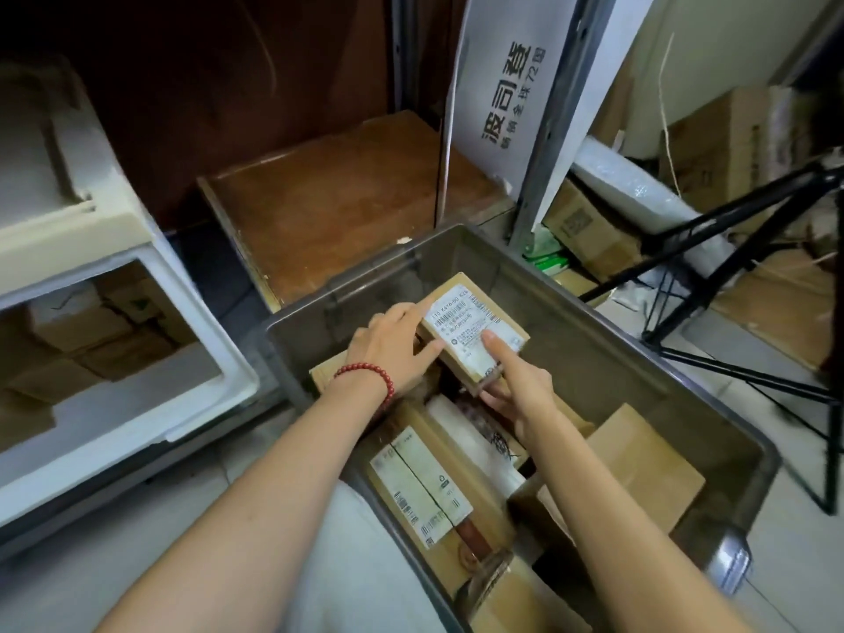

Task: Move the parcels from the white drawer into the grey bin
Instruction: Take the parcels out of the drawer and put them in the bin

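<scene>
Brown cardboard labelled parcel [475,328] inside grey plastic bin [607,358]; left hand [392,347] grips its left edge, right hand [518,388] pinches its near end, forefinger on top.

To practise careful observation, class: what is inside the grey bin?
Inside the grey bin lie parcels: a long labelled box, a plain brown box, a white wrapped packet. The left hand and right hand hold a small labelled parcel over them. Anything beneath the pile is covered.
</scene>
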Tool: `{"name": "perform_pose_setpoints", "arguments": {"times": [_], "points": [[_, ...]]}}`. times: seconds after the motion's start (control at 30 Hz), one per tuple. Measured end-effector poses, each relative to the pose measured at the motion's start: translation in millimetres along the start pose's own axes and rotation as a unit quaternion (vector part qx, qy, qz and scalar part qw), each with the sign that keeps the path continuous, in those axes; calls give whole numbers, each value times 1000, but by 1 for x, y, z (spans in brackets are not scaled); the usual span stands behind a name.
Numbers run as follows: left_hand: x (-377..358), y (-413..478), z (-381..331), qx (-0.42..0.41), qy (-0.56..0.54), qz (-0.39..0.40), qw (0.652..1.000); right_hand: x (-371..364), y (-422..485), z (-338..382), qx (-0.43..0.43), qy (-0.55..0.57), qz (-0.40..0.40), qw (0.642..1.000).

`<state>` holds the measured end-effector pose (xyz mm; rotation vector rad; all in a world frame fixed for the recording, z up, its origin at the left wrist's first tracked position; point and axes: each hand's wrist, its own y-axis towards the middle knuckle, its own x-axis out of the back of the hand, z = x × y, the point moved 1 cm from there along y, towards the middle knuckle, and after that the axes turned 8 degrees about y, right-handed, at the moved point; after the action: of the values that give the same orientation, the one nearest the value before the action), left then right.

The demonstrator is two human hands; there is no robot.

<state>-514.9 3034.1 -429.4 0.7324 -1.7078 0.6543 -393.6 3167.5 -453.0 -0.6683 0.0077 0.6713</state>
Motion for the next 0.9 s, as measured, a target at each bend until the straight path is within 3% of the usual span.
{"name": "perform_pose_setpoints", "arguments": {"times": [0.2, 0.33, 0.47, 0.57, 0.63, 0.73, 0.9], "points": [[-10, 40, -7, -24, 53, -1, 998, -4, 33, 8, 47, -16, -25, 998], [-16, 54, 0, -13, 159, 39, 986, -12, 49, 8, -5, -42, 58, 997], [-20, 42, 13, -4, 172, -1, 985, -19, 54, 8, 43, -218, 100, 970], [-14, 28, 25, 0, 166, -16, 986, -23, 55, 8, 53, -282, 102, 953], [-6, 17, 34, 15, 174, -30, 984, -25, 54, 8, 74, -398, 86, 910], [9, 1, 46, 44, 172, -59, 982, -34, 45, 11, 161, -565, 57, 807], [34, -38, 63, 89, 164, -93, 978, -87, 8, 16, 307, -589, 120, 738]]}}
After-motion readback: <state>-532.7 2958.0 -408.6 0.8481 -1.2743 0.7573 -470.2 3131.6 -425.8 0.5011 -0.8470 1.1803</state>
